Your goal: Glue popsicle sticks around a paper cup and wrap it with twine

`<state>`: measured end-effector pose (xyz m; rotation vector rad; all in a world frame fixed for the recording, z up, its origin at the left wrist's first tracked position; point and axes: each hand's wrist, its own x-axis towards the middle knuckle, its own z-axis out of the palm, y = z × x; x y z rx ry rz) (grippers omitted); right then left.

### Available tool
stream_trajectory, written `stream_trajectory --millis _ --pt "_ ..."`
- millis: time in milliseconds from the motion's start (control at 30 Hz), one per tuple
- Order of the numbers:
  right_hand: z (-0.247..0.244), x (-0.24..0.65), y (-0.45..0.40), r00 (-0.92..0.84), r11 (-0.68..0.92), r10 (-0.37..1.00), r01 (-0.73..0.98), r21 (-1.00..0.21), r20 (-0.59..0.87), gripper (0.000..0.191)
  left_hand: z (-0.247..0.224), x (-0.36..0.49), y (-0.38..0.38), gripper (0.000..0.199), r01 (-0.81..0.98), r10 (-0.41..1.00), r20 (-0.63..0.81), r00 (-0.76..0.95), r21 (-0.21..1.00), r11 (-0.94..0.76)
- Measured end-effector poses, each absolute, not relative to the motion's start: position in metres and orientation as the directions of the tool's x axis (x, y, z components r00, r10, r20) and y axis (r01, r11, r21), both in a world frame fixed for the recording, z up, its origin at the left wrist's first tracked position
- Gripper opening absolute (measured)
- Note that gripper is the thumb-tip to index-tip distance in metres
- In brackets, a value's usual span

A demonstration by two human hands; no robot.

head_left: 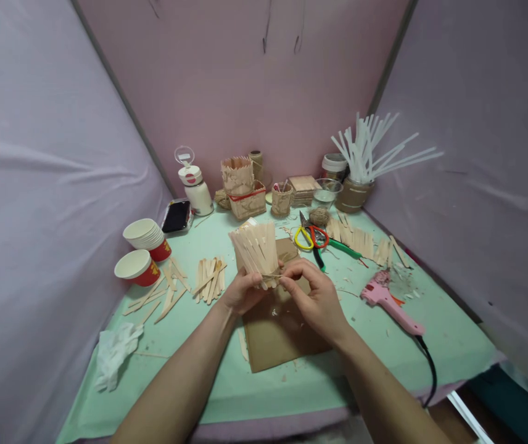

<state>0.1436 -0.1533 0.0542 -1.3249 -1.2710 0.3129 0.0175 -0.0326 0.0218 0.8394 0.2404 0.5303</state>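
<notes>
A cup-shaped holder of pale wooden craft sticks (258, 246) is tilted in my left hand (248, 290), whose fingers are wrapped round its lower part. Thin twine (271, 275) runs round the holder near its base. My right hand (313, 293) pinches the twine between thumb and forefinger at the holder's right side. Below both hands lies a brown cardboard sheet (276, 339), partly covered by the hands. The far side of the holder and the fingertips behind it are hidden.
At the right lies a pink glue gun (391, 302) with a black cord. Scissors (311, 237) and green-handled pliers (345, 248) are behind my right hand. Loose sticks (209, 280), paper cups (138, 267) and a crumpled tissue (116, 354) lie left. A white bottle (198, 191) stands farther back.
</notes>
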Motion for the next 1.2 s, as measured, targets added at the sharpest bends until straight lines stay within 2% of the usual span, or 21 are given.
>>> stream_trajectory --millis 233,367,600,800,1200 --pt "0.055 0.144 -0.153 0.458 0.203 0.808 0.374 -0.905 0.371 0.016 0.020 0.019 -0.033 0.061 -0.334 0.550 -0.028 0.835 0.768 0.546" --pt "0.051 0.146 -0.151 0.488 0.178 0.805 0.342 -0.923 0.336 0.014 0.018 0.022 -0.032 0.053 -0.326 0.567 -0.051 0.822 0.774 0.543" --pt "0.045 0.152 -0.148 0.537 0.161 0.785 0.303 -0.939 0.308 0.015 0.016 0.028 -0.033 0.057 -0.342 0.621 -0.093 0.779 0.766 0.545" --pt "0.041 0.154 -0.146 0.548 0.142 0.784 0.299 -0.944 0.292 0.015 0.020 0.031 -0.036 0.046 -0.344 0.598 -0.083 0.798 0.752 0.563" --pt "0.039 0.156 -0.147 0.555 0.142 0.780 0.292 -0.946 0.289 0.016 0.014 0.025 -0.033 0.052 -0.290 0.501 -0.142 0.854 0.669 0.685"
